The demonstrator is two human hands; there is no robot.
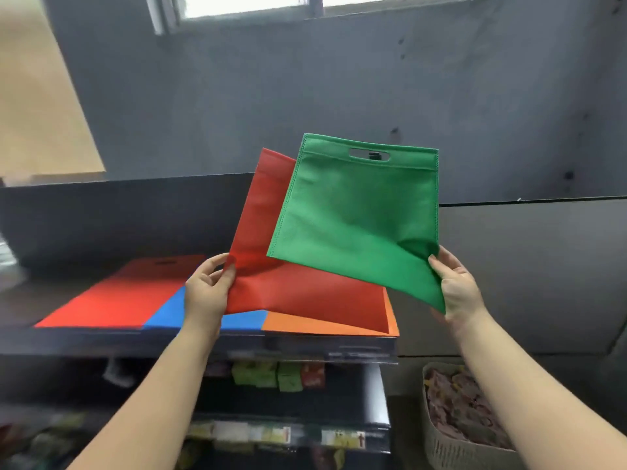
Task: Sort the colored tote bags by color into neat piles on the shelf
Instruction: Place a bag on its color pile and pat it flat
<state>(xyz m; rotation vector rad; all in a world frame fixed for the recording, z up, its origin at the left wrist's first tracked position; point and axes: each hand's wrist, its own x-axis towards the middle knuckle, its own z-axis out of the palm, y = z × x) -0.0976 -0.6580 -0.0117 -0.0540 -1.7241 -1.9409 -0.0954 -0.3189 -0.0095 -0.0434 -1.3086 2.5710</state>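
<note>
My right hand (456,286) pinches the lower right corner of a green tote bag (359,212), held upright in the air with its cut-out handle at the top. My left hand (208,288) grips the left edge of a dark red tote bag (305,293), lifted and tilted behind the green one. On the dark top shelf (203,344) lie a red bag (115,296) at the left, a blue bag (169,313) partly under it and my left hand, and an orange bag (305,325) under the dark red one.
Lower shelves (288,432) below hold small packaged goods and price labels. A pale woven basket (448,449) of wrapped items stands at the lower right. A grey wall and a window are behind the shelf; a tan panel is at the upper left.
</note>
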